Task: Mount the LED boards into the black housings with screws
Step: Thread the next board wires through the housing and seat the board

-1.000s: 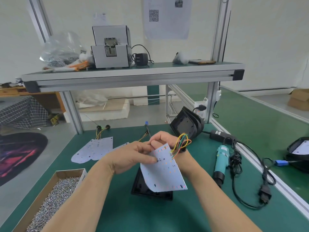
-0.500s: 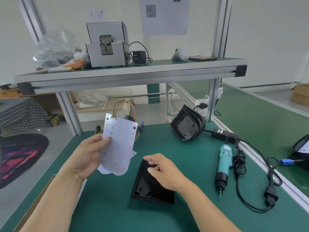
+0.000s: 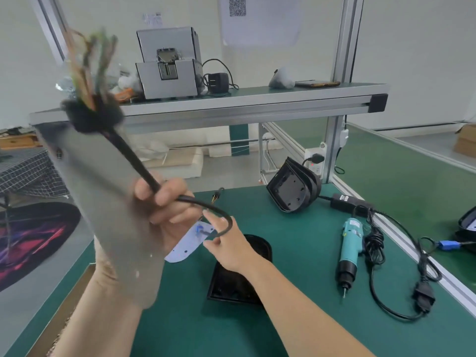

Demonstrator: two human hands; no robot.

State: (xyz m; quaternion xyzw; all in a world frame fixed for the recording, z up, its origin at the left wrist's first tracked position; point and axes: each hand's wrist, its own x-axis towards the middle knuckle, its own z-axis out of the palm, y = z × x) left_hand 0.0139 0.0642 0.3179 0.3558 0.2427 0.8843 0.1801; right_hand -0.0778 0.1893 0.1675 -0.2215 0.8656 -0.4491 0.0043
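- We see the left hand (image 3: 167, 215) raised off the mat (image 3: 296, 292), fingers curled tight round the board (image 3: 103, 202) and its black cable (image 3: 128, 153).
- The board stands nearly upright, blurred, with coloured wires (image 3: 87, 60) at its top end.
- The cable loops down to the right hand (image 3: 229, 248), whose forefinger and thumb are spread at the loop; we cannot tell whether they grip it.
- The housing (image 3: 231, 287) lies flat on the mat under the right wrist, well below the board.
- A spare board (image 3: 183, 247) lies just left of it.
- A second housing (image 3: 291, 189) stands tilted farther back.
- A screwdriver (image 3: 350, 243) lies to the right.
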